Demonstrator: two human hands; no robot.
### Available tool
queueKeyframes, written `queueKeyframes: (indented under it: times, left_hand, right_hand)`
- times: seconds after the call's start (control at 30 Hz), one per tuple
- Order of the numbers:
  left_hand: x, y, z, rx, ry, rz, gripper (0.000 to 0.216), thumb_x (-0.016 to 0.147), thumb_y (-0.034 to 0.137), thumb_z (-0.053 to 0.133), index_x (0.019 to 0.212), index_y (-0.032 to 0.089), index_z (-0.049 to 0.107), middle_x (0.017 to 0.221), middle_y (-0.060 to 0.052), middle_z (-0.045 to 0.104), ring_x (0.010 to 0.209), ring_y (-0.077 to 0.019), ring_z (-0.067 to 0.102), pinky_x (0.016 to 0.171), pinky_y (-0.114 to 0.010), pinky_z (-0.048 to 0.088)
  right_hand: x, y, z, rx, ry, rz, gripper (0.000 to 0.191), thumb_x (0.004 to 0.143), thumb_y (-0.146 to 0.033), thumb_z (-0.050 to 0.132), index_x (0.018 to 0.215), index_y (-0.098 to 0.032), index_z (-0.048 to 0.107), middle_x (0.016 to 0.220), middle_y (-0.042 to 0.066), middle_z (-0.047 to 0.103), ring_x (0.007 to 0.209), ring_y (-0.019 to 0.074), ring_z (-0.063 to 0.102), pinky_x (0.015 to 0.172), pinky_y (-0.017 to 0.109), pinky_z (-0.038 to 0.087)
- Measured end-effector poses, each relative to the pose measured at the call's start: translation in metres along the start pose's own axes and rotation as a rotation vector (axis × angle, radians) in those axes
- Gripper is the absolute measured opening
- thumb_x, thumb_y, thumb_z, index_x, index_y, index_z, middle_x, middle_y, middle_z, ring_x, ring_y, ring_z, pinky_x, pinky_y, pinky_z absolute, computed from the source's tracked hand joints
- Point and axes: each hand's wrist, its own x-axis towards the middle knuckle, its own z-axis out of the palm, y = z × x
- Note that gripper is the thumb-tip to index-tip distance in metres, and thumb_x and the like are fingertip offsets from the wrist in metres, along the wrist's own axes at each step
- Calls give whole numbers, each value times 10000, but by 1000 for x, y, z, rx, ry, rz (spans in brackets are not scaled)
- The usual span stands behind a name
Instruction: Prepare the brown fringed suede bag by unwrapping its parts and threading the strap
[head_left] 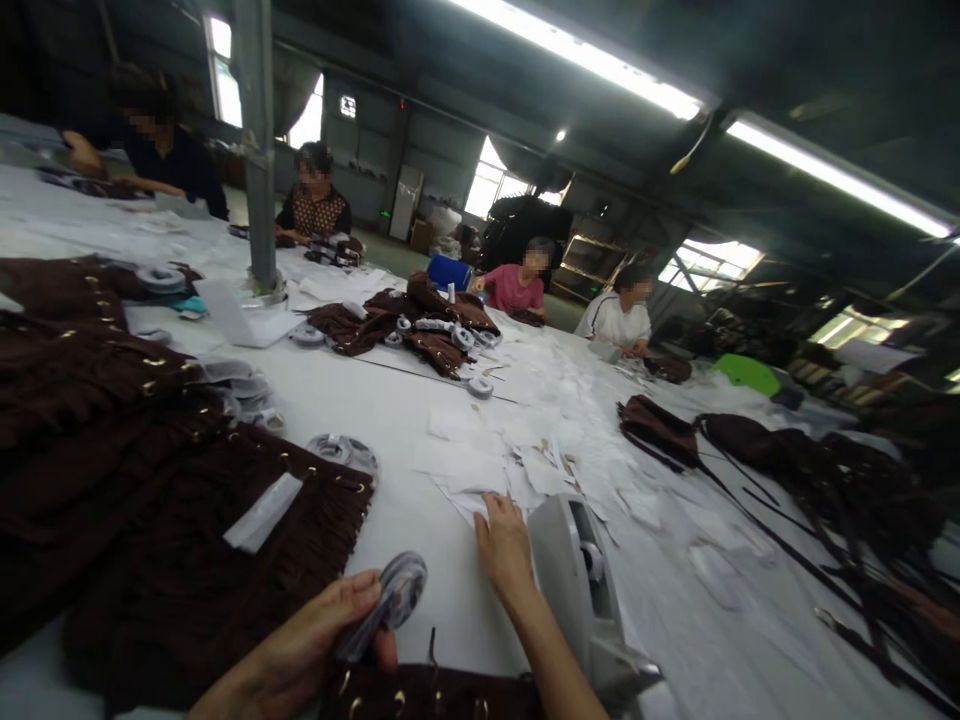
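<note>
I am pinching a light, slippery tape roll (390, 600) by its rim in my left hand (300, 650); my right hand (504, 545) is resting flat, fingers spread, on flimsy paper slips (480, 480) just beyond.

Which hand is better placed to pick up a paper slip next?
Right, probably. The right hand already rests flat on the paper slips, while the left hand holds a tape roll.
</note>
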Motion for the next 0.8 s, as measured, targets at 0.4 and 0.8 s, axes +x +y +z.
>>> queueKeyframes:
  times: [0.4, 0.8]
  left_hand:
    - [8, -9, -12, -149, -10, 14, 286, 849, 410, 568, 844, 125, 551, 646, -109, 696, 493, -109, 554, 458, -170, 349]
    - [6, -12, -9, -90, 60, 79, 311, 822, 431, 603, 847, 124, 554, 620, -77, 670, 444, -81, 504, 412, -154, 314]
  right_hand:
    - [18, 11, 12, -53, 110, 44, 353, 944, -264, 302, 915, -124, 625, 829, 133, 662, 769, 222, 604, 716, 308, 403]
    - [-88, -49, -43, 710, -113, 259, 434, 767, -585, 536, 624, -176, 547, 462, -54, 438, 458, 107, 407, 470, 220, 324]
